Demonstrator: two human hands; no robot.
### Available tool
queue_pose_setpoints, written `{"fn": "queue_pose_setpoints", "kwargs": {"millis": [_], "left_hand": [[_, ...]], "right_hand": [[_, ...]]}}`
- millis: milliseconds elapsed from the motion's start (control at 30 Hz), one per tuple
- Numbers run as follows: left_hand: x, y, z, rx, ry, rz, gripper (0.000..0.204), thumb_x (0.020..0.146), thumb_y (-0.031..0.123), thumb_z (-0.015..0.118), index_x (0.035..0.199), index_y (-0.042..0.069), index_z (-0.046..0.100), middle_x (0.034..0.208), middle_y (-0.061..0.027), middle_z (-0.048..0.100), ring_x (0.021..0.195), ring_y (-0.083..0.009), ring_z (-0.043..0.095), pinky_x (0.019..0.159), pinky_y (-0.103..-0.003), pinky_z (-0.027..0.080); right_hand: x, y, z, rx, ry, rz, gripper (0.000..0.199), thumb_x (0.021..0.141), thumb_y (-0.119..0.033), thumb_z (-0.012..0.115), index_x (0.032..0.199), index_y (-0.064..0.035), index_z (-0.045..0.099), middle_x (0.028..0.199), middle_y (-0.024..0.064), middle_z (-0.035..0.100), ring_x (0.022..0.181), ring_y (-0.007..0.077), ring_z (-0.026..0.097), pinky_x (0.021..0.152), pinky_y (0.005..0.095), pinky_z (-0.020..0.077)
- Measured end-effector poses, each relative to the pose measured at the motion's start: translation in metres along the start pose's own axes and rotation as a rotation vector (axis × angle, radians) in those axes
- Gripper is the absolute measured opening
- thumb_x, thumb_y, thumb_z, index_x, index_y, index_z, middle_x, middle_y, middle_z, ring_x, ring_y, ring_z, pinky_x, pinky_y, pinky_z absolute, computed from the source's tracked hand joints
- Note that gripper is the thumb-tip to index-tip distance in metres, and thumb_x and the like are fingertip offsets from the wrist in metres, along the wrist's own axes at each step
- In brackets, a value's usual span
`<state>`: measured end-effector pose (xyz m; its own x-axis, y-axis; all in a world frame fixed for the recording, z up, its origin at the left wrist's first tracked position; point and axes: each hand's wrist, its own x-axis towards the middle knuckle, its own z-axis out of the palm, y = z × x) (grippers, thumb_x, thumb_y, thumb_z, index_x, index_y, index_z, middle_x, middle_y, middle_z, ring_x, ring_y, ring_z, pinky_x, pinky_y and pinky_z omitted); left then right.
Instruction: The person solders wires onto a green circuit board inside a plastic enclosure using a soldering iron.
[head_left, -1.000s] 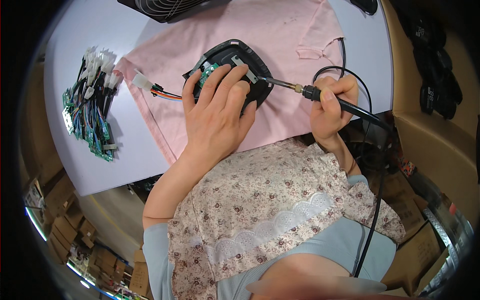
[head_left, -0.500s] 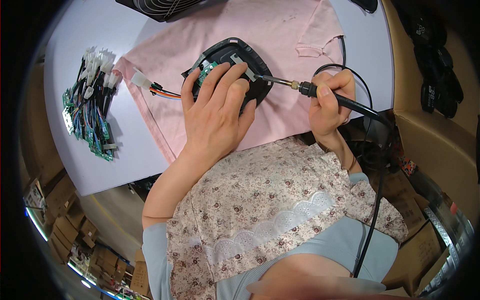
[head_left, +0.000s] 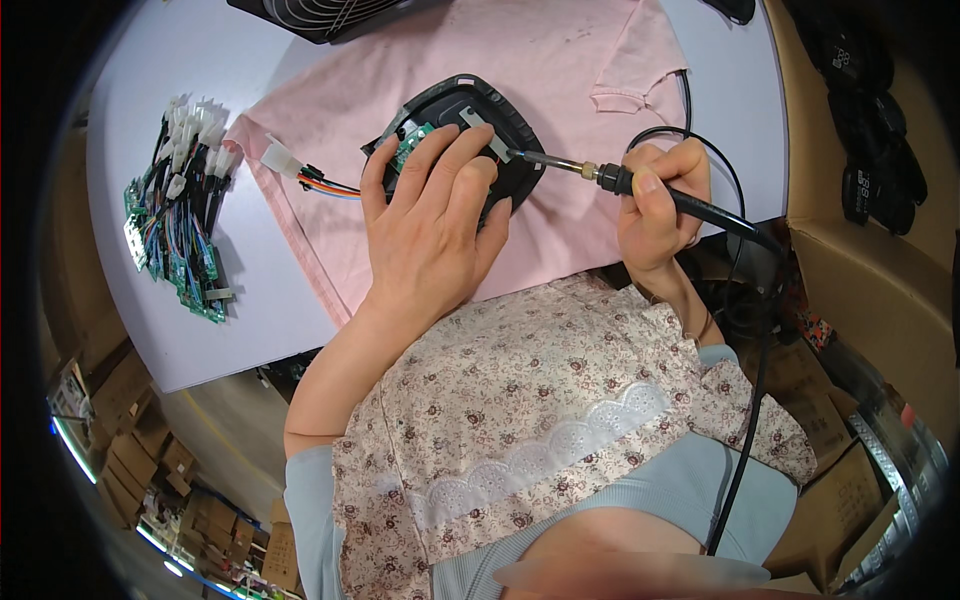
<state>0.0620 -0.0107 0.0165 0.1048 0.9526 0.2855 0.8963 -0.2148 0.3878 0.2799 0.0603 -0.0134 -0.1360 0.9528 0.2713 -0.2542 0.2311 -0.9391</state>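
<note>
My left hand [head_left: 430,215] rests over a black plastic housing [head_left: 520,125], its fingers curved across it and holding it down. Beside those fingertips shows a green circuit board [head_left: 412,145] set inside the housing; part of it is hidden under the hand. A pale flat strip [head_left: 472,117] runs along the housing's inner face. In my right hand [head_left: 665,205], closed round the black handle, is a soldering iron [head_left: 615,180]. Its metal tip points left and meets the housing near the strip's lower end. Coloured wires with a white connector [head_left: 281,158] stick out on the left.
A pink garment [head_left: 580,60] lies under the work on the white table [head_left: 270,345]. Bundled circuit boards with wires [head_left: 180,215] lie at the left. A black fan-like unit [head_left: 320,15] stands at the far edge. To the right, a cardboard box [head_left: 850,270] holds black parts. The iron's cord trails past my right arm.
</note>
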Motion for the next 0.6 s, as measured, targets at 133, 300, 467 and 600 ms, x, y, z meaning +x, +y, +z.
{"fn": "queue_pose_setpoints", "kwargs": {"millis": [133, 300, 467, 600], "left_hand": [[0.0004, 0.0003, -0.0001, -0.001, 0.002, -0.001, 0.032, 0.086, 0.019, 0.08, 0.111, 0.01, 0.062, 0.144, -0.0044, 0.068, 0.136, -0.028, 0.061, 0.122, -0.05, 0.03], [0.0, -0.0008, 0.0001, -0.003, 0.004, 0.002, 0.032, 0.086, 0.018, 0.081, 0.11, 0.01, 0.061, 0.144, -0.0046, 0.068, 0.135, -0.0278, 0.061, 0.121, -0.051, 0.03], [0.0011, -0.0003, 0.0014, -0.005, 0.019, -0.006, 0.029, 0.087, 0.022, 0.079, 0.11, 0.014, 0.064, 0.14, -0.0016, 0.068, 0.133, -0.0232, 0.06, 0.12, -0.052, 0.031], [-0.0014, -0.0018, 0.0026, -0.004, 0.02, -0.006, 0.029, 0.087, 0.022, 0.079, 0.11, 0.014, 0.063, 0.14, -0.0012, 0.068, 0.133, -0.023, 0.06, 0.12, -0.052, 0.031]], "right_hand": [[0.0005, -0.0002, -0.0004, -0.001, -0.008, -0.001, 0.018, 0.1, -0.004, 0.059, 0.096, -0.0039, 0.042, 0.067, 0.0013, 0.047, 0.057, 0.0049, 0.035, 0.052, 0.0253, 0.0308], [-0.0005, 0.0002, 0.0005, 0.014, 0.004, 0.018, 0.018, 0.099, -0.005, 0.06, 0.097, -0.0041, 0.042, 0.067, 0.0012, 0.047, 0.057, 0.0048, 0.035, 0.052, 0.0255, 0.0304], [0.0006, -0.0002, -0.0004, 0.007, -0.005, 0.014, 0.019, 0.099, -0.005, 0.061, 0.096, -0.0043, 0.042, 0.067, 0.0008, 0.046, 0.057, 0.0049, 0.034, 0.052, 0.0258, 0.0301], [-0.0011, -0.0038, 0.0024, 0.014, 0.03, 0.049, 0.019, 0.099, -0.005, 0.06, 0.096, -0.0043, 0.041, 0.066, 0.0007, 0.046, 0.057, 0.0049, 0.034, 0.053, 0.026, 0.0302]]}}
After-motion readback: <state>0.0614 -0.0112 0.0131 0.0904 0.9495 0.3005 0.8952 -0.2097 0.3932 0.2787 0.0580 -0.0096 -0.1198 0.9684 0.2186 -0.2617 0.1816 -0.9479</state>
